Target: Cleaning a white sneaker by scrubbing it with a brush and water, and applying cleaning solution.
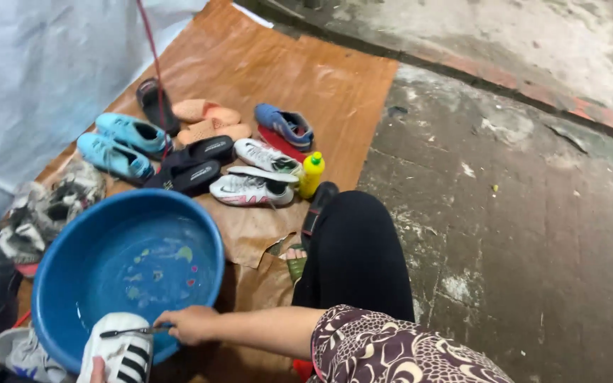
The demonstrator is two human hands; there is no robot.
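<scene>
Hands (191, 325) on white black-striped sneaker (123, 352), seemingly brushing.

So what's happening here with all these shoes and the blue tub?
A person crouches on the ground over a blue basin holding some water. Their right hand grips a thin brush laid against a white sneaker with black stripes, which the left hand, barely in view at the bottom edge, steadies at the basin's rim. Beyond the basin, other shoes and sandals sit on brown paper, among them turquoise sneakers and white sneakers, beside a yellow bottle.
</scene>
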